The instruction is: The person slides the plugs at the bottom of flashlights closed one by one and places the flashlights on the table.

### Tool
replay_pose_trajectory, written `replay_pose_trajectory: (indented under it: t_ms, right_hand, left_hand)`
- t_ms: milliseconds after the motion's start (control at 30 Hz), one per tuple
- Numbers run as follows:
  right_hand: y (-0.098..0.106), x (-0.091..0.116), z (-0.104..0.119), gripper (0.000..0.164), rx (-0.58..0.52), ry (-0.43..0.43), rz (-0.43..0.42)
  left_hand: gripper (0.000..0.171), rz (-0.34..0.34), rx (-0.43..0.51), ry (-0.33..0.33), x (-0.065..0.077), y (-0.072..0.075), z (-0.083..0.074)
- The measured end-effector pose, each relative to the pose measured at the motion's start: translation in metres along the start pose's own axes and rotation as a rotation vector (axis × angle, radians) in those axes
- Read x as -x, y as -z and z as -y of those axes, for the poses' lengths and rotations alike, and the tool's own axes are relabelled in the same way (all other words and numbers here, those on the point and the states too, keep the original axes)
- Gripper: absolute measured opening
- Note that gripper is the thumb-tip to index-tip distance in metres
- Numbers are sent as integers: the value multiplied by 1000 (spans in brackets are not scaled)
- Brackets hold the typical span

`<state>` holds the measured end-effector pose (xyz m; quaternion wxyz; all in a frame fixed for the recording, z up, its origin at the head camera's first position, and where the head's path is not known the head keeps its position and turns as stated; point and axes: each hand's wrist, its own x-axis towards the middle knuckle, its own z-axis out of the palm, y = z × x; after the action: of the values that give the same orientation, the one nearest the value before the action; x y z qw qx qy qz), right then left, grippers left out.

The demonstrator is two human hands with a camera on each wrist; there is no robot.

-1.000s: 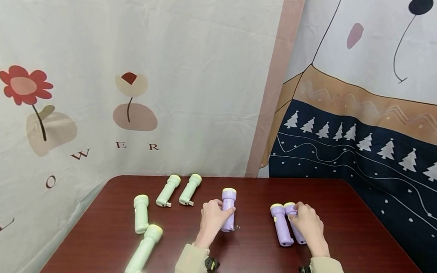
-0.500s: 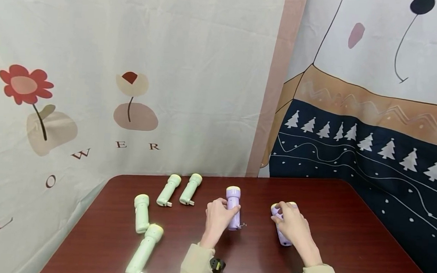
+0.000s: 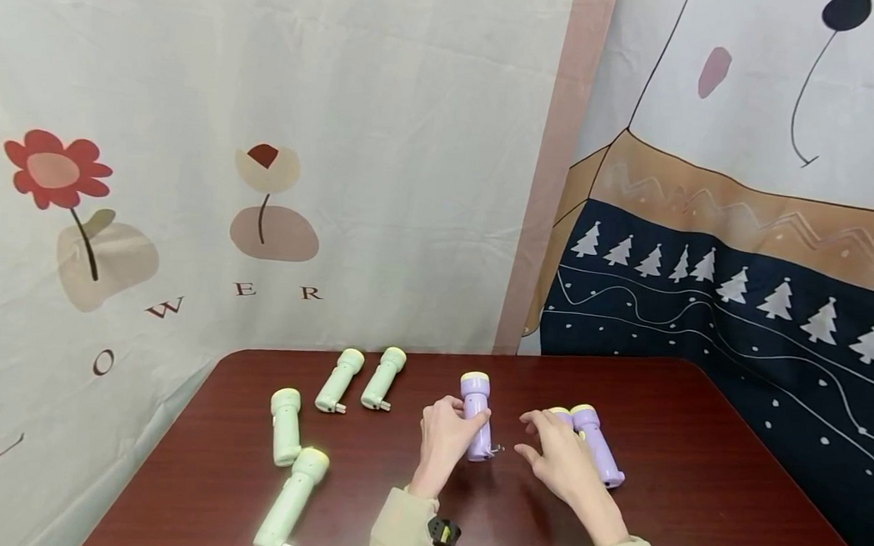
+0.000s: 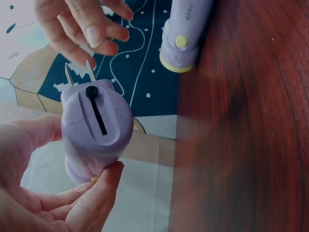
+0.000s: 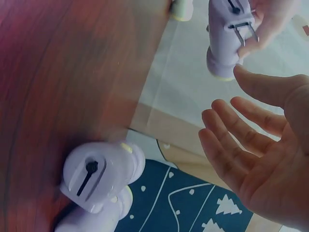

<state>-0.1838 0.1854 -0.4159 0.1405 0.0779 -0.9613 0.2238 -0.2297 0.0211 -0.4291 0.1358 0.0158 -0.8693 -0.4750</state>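
Observation:
My left hand [image 3: 445,436] grips a lilac flashlight [image 3: 476,402] near the table's middle, its pale yellow lens end pointing away. In the left wrist view, thumb and fingers pinch the flashlight's body from both sides. Two metal plug prongs [image 4: 91,71] stick out at its tail, beside a black slider knob [image 4: 92,92]. My right hand [image 3: 564,464] holds nothing; in the right wrist view its fingers are spread loosely, pointing toward the held flashlight. Two more lilac flashlights lie side by side by the right hand: one [image 3: 601,450] shows fully, the other [image 3: 563,415] is mostly hidden behind that hand.
On the left of the dark red wooden table [image 3: 192,475] lie several pale green flashlights, two at the back [image 3: 339,381] and others nearer the front [image 3: 290,506]. Some have prongs folded out. Printed curtains [image 3: 413,180] hang right behind the table's far edge.
My right hand has left the two lilac flashlights' right side and moved left toward the held one, its fingers opening out. The left hand has shifted slightly right with its flashlight.

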Motion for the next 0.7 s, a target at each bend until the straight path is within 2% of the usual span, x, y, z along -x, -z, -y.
replay_pose_trajectory:
  t_ms: [100,500,700]
  right_hand:
    - [-2,1,2,39,-13,7,6]
    - [-12,6,9,42,1,131,-7]
    - [-14,7,10,42,-38,189,-23]
  left_hand:
    - [40,-4,18,-2,1,-1,-1]
    - [40,-2,31,-4,4,-3,-3]
    - [39,-21,32,-22,5,-4,-4]
